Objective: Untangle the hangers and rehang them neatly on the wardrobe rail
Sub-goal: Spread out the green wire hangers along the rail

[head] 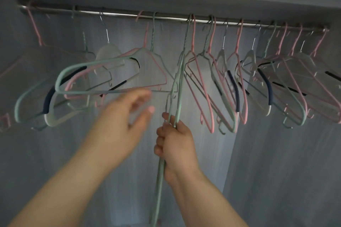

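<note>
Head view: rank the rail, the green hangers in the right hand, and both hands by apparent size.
1. Rail, spanning nearly the whole frame.
2. Green hangers, a long edge-on bundle.
3. Left hand and right hand: alike; the left is blurred, so unranked.

Dim, flat greyish light, motion blur on the left hand (118, 127) (edges bowed by wide-angle).

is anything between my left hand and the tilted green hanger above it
Nothing visible lies between the left hand and the tilted green hanger; its bottom bar sits just above the hand. A pink hanger is nested in it, so it may not come free alone.
</note>
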The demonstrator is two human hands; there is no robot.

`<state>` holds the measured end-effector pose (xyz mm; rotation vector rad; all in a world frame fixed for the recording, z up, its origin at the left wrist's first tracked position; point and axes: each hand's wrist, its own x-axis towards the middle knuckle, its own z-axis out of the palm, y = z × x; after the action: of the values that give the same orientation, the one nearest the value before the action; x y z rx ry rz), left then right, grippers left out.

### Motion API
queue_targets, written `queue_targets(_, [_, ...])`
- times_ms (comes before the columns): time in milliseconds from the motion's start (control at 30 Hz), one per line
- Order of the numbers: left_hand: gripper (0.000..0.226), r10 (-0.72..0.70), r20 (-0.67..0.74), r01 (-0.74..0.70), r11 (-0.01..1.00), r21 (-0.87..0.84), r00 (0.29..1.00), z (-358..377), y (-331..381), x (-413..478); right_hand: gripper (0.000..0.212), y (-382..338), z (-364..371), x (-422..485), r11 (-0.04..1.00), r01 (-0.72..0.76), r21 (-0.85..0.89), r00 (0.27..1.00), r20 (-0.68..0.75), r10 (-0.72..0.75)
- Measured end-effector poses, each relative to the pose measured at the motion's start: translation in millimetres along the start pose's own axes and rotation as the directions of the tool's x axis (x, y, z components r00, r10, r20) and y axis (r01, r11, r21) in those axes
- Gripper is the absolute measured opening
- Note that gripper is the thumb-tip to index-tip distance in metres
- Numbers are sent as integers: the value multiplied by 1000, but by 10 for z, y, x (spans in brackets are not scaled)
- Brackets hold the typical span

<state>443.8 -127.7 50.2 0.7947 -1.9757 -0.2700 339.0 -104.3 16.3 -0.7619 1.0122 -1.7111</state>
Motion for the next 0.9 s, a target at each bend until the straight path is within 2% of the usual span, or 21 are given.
queue_targets(67, [57,-86,242,134,973,-188,966,159,-11,-99,27,63,65,19,994,10,105,1000,9,-11])
queue_targets(167, [95,-162,410,224,968,-110,898,309,-116,-300,23,91,92,88,963,-78,258,996,-20,86])
queue_targets(200, [94,-181,434,243,966,-90,883,326,-147,-383,24,97,90,119,956,-99,277,993,-32,112])
queue_targets(233, [83,-182,450,263,957,-125,875,342,-185,-457,25,103,87,144,941,-112,319,991,-30,128])
queue_targets(300, [51,-171,456,294,932,-214,873,370,-235,-588,24,122,94,193,879,-146,455,986,-12,169])
queue_targets(433, [21,-280,269,358,881,-310,922,407,-302,-763,24,166,143,268,738,-204,643,974,59,217])
queue_targets(500, [25,-284,161,322,895,-308,945,433,-360,-802,25,181,166,313,724,-210,657,974,77,213])
queue_targets(667, [34,-264,-11,258,949,-179,965,553,-445,-826,25,251,232,358,782,-179,596,980,43,192])
queue_targets(767, [35,-260,-90,246,959,-137,961,647,-406,-805,34,246,216,343,853,-132,505,990,21,141])
queue_targets(800, [33,-214,-118,202,974,-107,970,676,-411,-785,40,230,203,332,877,-111,467,993,17,117])
queue_targets(833, [30,-152,-141,147,988,-44,978,691,-418,-762,39,198,195,302,908,-98,406,995,33,93])
queue_targets(900, [25,-60,-158,74,994,85,986,694,-416,-707,19,158,189,251,981,-19,191,999,52,9])
